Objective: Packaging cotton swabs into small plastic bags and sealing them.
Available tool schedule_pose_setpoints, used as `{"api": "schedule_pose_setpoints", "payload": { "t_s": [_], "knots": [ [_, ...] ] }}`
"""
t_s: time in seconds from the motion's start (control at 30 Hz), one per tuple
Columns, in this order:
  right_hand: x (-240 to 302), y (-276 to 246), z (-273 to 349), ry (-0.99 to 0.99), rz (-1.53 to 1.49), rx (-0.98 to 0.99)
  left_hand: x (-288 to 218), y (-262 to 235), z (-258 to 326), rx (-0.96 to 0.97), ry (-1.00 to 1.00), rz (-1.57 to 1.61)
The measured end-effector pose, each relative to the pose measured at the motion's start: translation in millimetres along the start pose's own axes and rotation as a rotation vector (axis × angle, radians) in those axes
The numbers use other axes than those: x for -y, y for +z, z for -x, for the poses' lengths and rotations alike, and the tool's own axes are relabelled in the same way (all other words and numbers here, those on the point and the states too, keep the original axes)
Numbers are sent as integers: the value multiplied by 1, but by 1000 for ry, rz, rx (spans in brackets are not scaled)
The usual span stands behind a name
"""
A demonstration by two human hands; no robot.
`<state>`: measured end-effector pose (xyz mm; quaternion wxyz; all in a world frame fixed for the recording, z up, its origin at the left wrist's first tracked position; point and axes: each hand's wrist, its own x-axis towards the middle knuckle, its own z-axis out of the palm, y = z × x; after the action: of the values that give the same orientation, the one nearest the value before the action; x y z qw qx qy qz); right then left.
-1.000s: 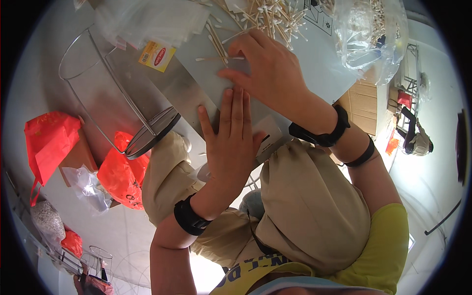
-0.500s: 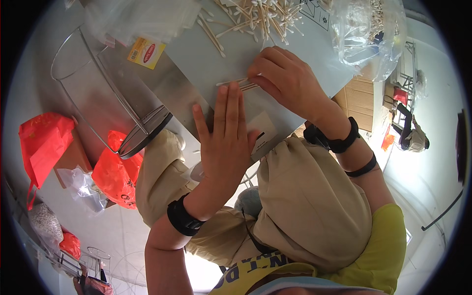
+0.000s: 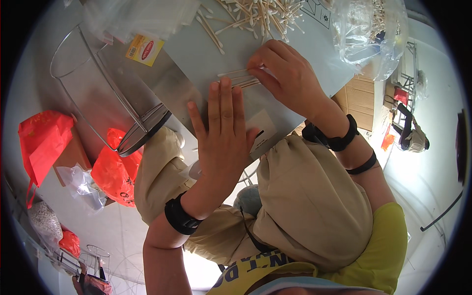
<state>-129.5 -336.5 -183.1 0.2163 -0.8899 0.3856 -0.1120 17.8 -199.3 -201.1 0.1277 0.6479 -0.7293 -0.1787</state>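
My left hand (image 3: 223, 142) lies flat, fingers stretched and apart, on the grey-blue board (image 3: 189, 61). Just beyond its fingertips is a small row of cotton swabs (image 3: 241, 78), partly hidden by both hands. My right hand (image 3: 290, 76) pinches the right end of a cotton swab (image 3: 233, 73), whose white left tip points toward the left fingers. Farther back is a heap of loose swabs (image 3: 268, 17), with a few stray swabs (image 3: 211, 33) at its left. A pale label (image 3: 263, 129) sits beside the left thumb.
Clear plastic bags (image 3: 142, 17) and a yellow card (image 3: 145, 50) lie at the back left. A clear bag of swabs (image 3: 368, 49) stands at the back right. A metal-framed stool (image 3: 142, 130), red bags (image 3: 46, 142) and cardboard (image 3: 359, 101) surround the board.
My right hand has shifted slightly away from me and moved the pinched swab apart from the others. The left hand's fingers have moved a little left and spread slightly more.
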Motion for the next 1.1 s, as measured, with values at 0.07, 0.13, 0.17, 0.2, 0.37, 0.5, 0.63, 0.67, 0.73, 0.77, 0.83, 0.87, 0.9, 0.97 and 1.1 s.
{"api": "schedule_pose_setpoints", "payload": {
  "t_s": [0.07, 0.13, 0.17, 0.2, 0.37, 0.5, 0.63, 0.67, 0.73, 0.77, 0.83, 0.87, 0.9, 0.97, 1.1],
  "knots": [
    [6, 2, -1, -17, -26, -52, 0, 0, 1, 4, 7, -19],
    [7, 4, 0, -34, -50, -104, 1, 1, 1, 6, 15, -37],
    [4, 5, 2, -93, -40, -100, 0, 2, 0, 6, 14, -55],
    [1, 7, 4, -153, -31, -96, 0, 3, 0, 6, 13, -73],
    [-7, 16, 17, -209, -37, -142, 1, 1, -1, 23, 1, -33],
    [-4, 16, 20, -264, 38, -202, 1, -1, -2, 45, 7, -68],
    [5, 7, -5, -169, -27, -206, 1, 1, -1, 41, 1, -80],
    [11, 11, -20, -88, -72, -232, 1, 1, 0, 47, -4, -96],
    [18, 19, -41, -8, -114, -257, 1, 2, 0, 50, -7, -109],
    [19, 22, -49, 38, -77, -249, 0, 3, 0, 39, 1, -108],
    [19, 23, -51, 83, -41, -238, -1, 3, -1, 28, 6, -106],
    [17, 24, -49, 95, -46, -216, -1, 2, -2, 32, 7, -103],
    [16, 23, -46, 109, -50, -193, -2, 2, -2, 35, 10, -99],
    [14, 18, -35, 102, -46, -150, -1, 0, -2, 49, 3, -103],
    [4, -1, -13, 2, -65, -13, 1, -4, -1, 56, 6, -119]
  ]
}}
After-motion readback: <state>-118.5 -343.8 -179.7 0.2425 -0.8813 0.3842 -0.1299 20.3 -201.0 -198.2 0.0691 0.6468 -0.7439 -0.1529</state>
